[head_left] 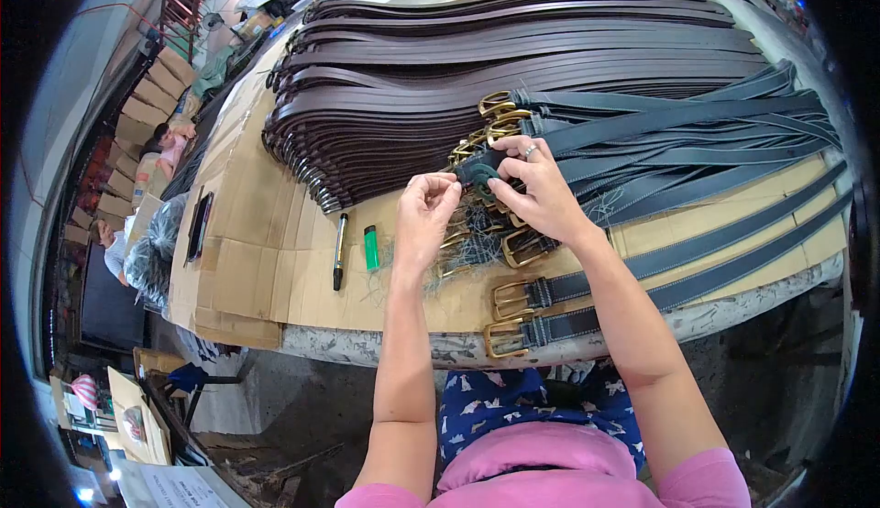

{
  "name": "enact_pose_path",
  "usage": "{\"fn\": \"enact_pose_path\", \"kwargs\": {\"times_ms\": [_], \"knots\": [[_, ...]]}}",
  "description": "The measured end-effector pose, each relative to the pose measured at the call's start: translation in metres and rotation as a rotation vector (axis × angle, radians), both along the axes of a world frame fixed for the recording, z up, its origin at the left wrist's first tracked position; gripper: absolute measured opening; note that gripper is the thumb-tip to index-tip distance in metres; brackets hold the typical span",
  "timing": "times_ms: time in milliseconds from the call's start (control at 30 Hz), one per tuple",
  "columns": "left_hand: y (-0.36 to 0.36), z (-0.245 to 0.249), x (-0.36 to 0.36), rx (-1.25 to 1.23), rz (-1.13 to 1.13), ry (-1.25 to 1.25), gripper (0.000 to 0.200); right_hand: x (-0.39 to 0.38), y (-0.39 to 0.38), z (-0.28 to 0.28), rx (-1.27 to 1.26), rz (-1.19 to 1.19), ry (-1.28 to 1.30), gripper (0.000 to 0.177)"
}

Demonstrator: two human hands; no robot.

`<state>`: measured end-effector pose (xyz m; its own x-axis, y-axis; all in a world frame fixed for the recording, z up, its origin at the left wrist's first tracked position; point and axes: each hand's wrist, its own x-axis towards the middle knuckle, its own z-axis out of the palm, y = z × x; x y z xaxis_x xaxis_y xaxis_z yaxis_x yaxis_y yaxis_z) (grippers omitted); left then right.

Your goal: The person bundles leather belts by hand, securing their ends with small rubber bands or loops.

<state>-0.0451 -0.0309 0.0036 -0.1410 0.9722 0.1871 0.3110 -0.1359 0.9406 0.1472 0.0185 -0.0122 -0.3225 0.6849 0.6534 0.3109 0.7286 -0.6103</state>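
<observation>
My right hand (530, 181) is closed around a small dark green tool with a rounded handle (483, 178), held over the buckle end of a dark belt; its blades, if any, are hidden. My left hand (429, 207) pinches with thumb and forefinger just left of it; anything between the fingertips is too small to make out. Around and beneath my hands lie grey-black belts with pale stitching (642, 155) and brass-coloured buckles (500, 104). Loose thread ends (472, 251) form a tangle below the hands.
A long stack of dark brown belts (513, 49) lies behind. On the cardboard (247, 270) are a black marker (340, 251), a green lighter (370, 248) and a phone (200, 226). Two belts with buckles (587, 283) lie along the near edge. People (170, 146) sit at left.
</observation>
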Motion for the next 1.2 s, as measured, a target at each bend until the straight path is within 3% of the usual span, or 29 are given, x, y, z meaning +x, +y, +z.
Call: {"fn": "enact_pose_path", "kwargs": {"times_ms": [400,500,567,667,767,867,967,1033,1133,1200], "knots": [[0.002,0.005,0.002,-0.063,0.004,-0.059,0.017,0.0,0.0,-0.001,0.009,0.014,-0.005,0.018],[0.005,0.004,0.002,0.015,0.007,-0.104,0.015,0.001,0.0,-0.001,0.021,0.019,0.012,0.017],[0.006,0.012,0.004,0.097,0.092,0.135,0.016,0.002,0.003,-0.002,-0.011,0.036,0.114,0.017],[0.01,0.028,0.004,0.299,0.049,0.625,0.03,0.002,0.008,-0.003,-0.244,0.048,0.41,0.016],[0.025,0.021,-0.001,0.38,-0.132,0.798,0.048,0.005,0.019,-0.01,-0.487,0.034,0.784,0.015],[0.026,0.032,0.006,0.24,-0.226,0.72,0.044,0.027,0.021,0.005,-0.724,0.024,0.793,0.02],[0.023,0.045,0.012,0.348,-0.204,0.792,0.041,0.051,0.012,0.028,-1.023,0.123,0.746,0.031],[0.021,0.054,0.019,0.282,-0.165,0.817,0.036,0.056,0.009,0.029,-1.072,0.194,0.793,0.034],[0.016,0.059,0.026,0.441,-0.143,1.016,0.031,0.067,0.002,0.039,-1.071,0.192,0.703,0.028],[-0.001,0.069,0.032,0.439,-0.135,0.946,0.03,0.075,0.007,0.035,-0.998,0.157,0.771,0.022]]}}
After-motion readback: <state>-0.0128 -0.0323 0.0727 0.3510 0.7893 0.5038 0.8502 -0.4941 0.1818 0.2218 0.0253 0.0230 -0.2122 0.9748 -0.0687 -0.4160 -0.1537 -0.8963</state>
